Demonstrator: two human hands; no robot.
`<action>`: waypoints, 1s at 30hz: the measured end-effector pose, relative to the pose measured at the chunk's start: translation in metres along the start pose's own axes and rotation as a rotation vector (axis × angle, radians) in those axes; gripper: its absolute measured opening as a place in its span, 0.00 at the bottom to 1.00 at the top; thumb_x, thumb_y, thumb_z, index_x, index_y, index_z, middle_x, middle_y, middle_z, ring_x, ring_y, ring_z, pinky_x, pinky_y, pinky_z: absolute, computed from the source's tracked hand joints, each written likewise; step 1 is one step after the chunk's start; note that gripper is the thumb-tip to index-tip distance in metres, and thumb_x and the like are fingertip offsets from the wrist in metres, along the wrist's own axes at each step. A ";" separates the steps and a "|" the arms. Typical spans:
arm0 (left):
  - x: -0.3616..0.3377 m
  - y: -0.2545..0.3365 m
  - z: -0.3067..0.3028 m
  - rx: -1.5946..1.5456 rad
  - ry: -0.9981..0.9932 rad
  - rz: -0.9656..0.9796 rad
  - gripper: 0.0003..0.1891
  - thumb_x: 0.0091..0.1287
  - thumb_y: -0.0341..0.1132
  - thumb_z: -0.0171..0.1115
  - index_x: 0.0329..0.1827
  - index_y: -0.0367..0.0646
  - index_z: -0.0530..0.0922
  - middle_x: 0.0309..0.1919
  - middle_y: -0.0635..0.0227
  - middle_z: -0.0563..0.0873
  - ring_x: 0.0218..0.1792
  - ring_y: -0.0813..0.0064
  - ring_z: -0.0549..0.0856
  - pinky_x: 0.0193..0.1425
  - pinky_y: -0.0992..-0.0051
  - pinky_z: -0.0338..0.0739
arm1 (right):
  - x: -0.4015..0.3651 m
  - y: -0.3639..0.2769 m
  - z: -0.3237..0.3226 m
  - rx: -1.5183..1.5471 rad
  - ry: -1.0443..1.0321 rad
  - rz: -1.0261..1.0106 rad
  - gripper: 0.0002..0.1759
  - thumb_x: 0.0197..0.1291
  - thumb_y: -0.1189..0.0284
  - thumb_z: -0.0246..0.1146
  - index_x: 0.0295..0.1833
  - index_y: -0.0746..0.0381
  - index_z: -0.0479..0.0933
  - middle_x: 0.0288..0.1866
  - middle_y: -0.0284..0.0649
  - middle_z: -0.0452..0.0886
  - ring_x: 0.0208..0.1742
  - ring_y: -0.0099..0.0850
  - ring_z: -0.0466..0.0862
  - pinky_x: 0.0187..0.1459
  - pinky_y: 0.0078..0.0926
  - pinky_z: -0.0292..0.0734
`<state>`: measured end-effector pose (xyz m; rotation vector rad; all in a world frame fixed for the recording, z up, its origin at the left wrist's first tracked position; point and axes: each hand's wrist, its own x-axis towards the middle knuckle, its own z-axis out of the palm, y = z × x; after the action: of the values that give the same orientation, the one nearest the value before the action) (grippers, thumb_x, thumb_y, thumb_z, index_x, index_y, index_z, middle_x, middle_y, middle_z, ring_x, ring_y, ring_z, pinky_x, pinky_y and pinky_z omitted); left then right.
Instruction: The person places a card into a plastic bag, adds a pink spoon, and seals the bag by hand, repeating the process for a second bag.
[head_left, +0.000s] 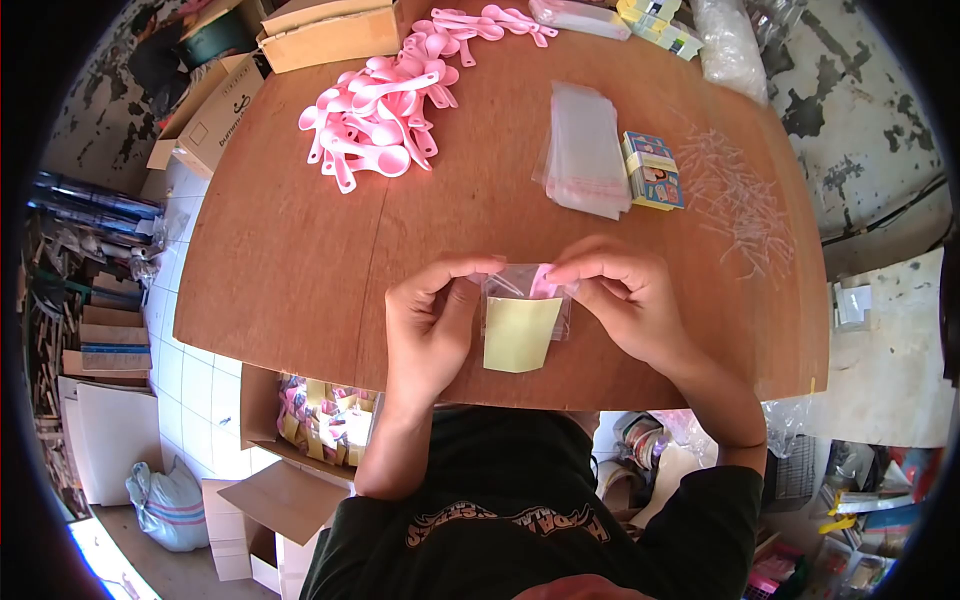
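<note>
Near the table's front edge, a clear plastic bag (562,325) is stretched between my two hands. Inside it a pale yellow card (520,335) shows, along with the pink end of a spoon handle (542,283) and a thin whitish stick. My left hand (437,310) pinches the bag's upper left corner between thumb and fingers. At the upper right, my right hand (625,295) pinches the bag's edge beside the pink handle. The rest of the spoon is hidden behind the card.
Pink spoons (385,115) lie heaped at the back left. Flat clear bags (585,150), a banded stack of cards (652,170) and scattered thin clear sticks (735,195) lie to the right. Below the table's left front edge, a cardboard box (262,400) holds several filled packets.
</note>
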<state>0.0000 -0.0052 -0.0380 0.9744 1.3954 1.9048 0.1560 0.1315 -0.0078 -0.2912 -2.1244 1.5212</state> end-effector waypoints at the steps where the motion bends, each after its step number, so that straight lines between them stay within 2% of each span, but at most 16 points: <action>1: 0.000 0.001 -0.001 -0.014 -0.006 -0.024 0.11 0.68 0.19 0.50 0.45 0.32 0.82 0.40 0.62 0.87 0.42 0.78 0.84 0.48 0.80 0.76 | 0.000 -0.001 0.000 0.000 0.000 0.001 0.10 0.60 0.88 0.56 0.43 0.69 0.81 0.44 0.41 0.81 0.45 0.26 0.81 0.46 0.21 0.76; 4: 0.001 -0.001 -0.004 -0.110 -0.015 -0.007 0.10 0.69 0.21 0.51 0.47 0.30 0.81 0.39 0.63 0.86 0.42 0.78 0.84 0.48 0.80 0.76 | 0.000 -0.004 0.000 0.033 -0.012 -0.017 0.11 0.58 0.90 0.55 0.43 0.71 0.80 0.46 0.43 0.79 0.47 0.27 0.81 0.46 0.22 0.77; 6: 0.000 0.002 -0.003 -0.154 -0.017 -0.028 0.09 0.69 0.22 0.53 0.47 0.30 0.80 0.39 0.62 0.86 0.42 0.79 0.84 0.47 0.80 0.77 | 0.000 -0.004 0.001 0.068 -0.006 -0.057 0.09 0.60 0.87 0.56 0.43 0.71 0.79 0.44 0.44 0.79 0.42 0.27 0.82 0.41 0.21 0.78; 8: 0.000 0.003 0.001 -0.199 -0.020 -0.050 0.08 0.68 0.23 0.55 0.47 0.30 0.80 0.39 0.62 0.86 0.41 0.79 0.84 0.46 0.80 0.77 | -0.001 -0.004 0.003 0.095 -0.001 -0.055 0.07 0.59 0.86 0.59 0.43 0.71 0.79 0.44 0.44 0.78 0.43 0.27 0.82 0.42 0.22 0.80; 10: 0.000 0.003 0.004 -0.128 0.019 -0.044 0.07 0.66 0.23 0.60 0.45 0.30 0.80 0.38 0.61 0.87 0.39 0.79 0.84 0.44 0.81 0.78 | 0.000 -0.004 0.006 0.122 0.003 -0.052 0.07 0.59 0.84 0.61 0.43 0.71 0.78 0.44 0.43 0.78 0.43 0.27 0.82 0.42 0.23 0.82; 13: 0.000 0.003 0.004 -0.055 0.018 -0.054 0.07 0.65 0.22 0.62 0.44 0.32 0.79 0.37 0.61 0.87 0.39 0.79 0.84 0.45 0.80 0.79 | 0.000 -0.003 0.008 0.057 0.014 -0.089 0.07 0.56 0.82 0.66 0.41 0.69 0.78 0.43 0.41 0.78 0.43 0.26 0.82 0.42 0.24 0.85; 15: 0.000 0.002 0.003 -0.021 0.027 -0.041 0.07 0.64 0.22 0.63 0.44 0.32 0.79 0.37 0.62 0.87 0.39 0.80 0.84 0.45 0.80 0.79 | 0.000 -0.007 0.008 -0.044 0.018 -0.014 0.09 0.54 0.82 0.68 0.40 0.68 0.77 0.44 0.40 0.77 0.44 0.26 0.83 0.41 0.21 0.86; 19: -0.001 0.002 0.003 0.063 0.074 0.021 0.07 0.63 0.21 0.63 0.44 0.32 0.80 0.37 0.62 0.86 0.39 0.80 0.84 0.45 0.80 0.79 | -0.001 -0.004 0.009 0.013 0.021 0.045 0.11 0.53 0.83 0.69 0.41 0.67 0.77 0.44 0.39 0.77 0.44 0.25 0.83 0.40 0.20 0.86; 23: -0.002 0.000 0.005 0.102 0.097 0.074 0.09 0.64 0.21 0.63 0.47 0.32 0.79 0.39 0.62 0.86 0.40 0.78 0.85 0.46 0.79 0.79 | -0.001 0.001 0.009 0.045 0.007 -0.016 0.12 0.52 0.83 0.69 0.42 0.68 0.76 0.45 0.39 0.76 0.45 0.25 0.83 0.41 0.19 0.85; 25: -0.002 0.010 0.008 -0.142 0.036 -0.007 0.14 0.64 0.22 0.63 0.52 0.32 0.76 0.42 0.62 0.86 0.41 0.76 0.85 0.47 0.78 0.80 | -0.002 0.000 0.009 0.066 0.014 -0.009 0.12 0.53 0.84 0.69 0.42 0.68 0.76 0.45 0.39 0.76 0.45 0.25 0.83 0.41 0.19 0.85; 26: -0.004 0.011 0.003 -0.092 -0.071 -0.047 0.18 0.63 0.21 0.64 0.56 0.31 0.74 0.44 0.61 0.85 0.42 0.75 0.85 0.47 0.77 0.80 | -0.003 0.001 0.008 0.086 0.013 -0.015 0.12 0.53 0.83 0.69 0.43 0.67 0.76 0.45 0.39 0.76 0.47 0.25 0.82 0.43 0.20 0.84; 27: -0.005 0.009 -0.002 -0.090 -0.070 -0.046 0.18 0.63 0.21 0.64 0.56 0.31 0.74 0.44 0.61 0.85 0.42 0.75 0.85 0.47 0.77 0.80 | -0.003 0.001 0.008 0.107 0.011 -0.022 0.13 0.53 0.82 0.70 0.43 0.67 0.76 0.45 0.39 0.76 0.48 0.26 0.82 0.44 0.21 0.84; 28: -0.007 0.005 -0.008 -0.063 -0.158 -0.111 0.18 0.61 0.23 0.67 0.54 0.31 0.76 0.40 0.61 0.86 0.39 0.78 0.85 0.44 0.78 0.80 | -0.004 0.000 0.008 0.108 0.009 -0.024 0.13 0.53 0.82 0.70 0.43 0.67 0.76 0.45 0.39 0.76 0.48 0.26 0.82 0.44 0.21 0.84; 29: -0.009 0.001 -0.010 -0.035 -0.246 -0.176 0.17 0.60 0.24 0.69 0.51 0.31 0.78 0.36 0.62 0.87 0.36 0.81 0.85 0.42 0.79 0.81 | -0.004 -0.002 0.008 0.142 -0.048 -0.020 0.17 0.52 0.80 0.70 0.47 0.66 0.74 0.46 0.39 0.76 0.49 0.26 0.82 0.46 0.22 0.83; 30: -0.013 0.000 -0.009 -0.047 -0.218 -0.147 0.18 0.58 0.25 0.70 0.52 0.32 0.79 0.36 0.64 0.88 0.34 0.84 0.84 0.38 0.81 0.80 | -0.006 -0.004 0.008 0.176 -0.104 -0.016 0.20 0.52 0.79 0.71 0.50 0.65 0.73 0.46 0.40 0.76 0.50 0.26 0.81 0.48 0.23 0.82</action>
<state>-0.0003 -0.0205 -0.0430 0.9957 1.2547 1.6627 0.1572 0.1206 -0.0074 -0.1349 -2.0472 1.7347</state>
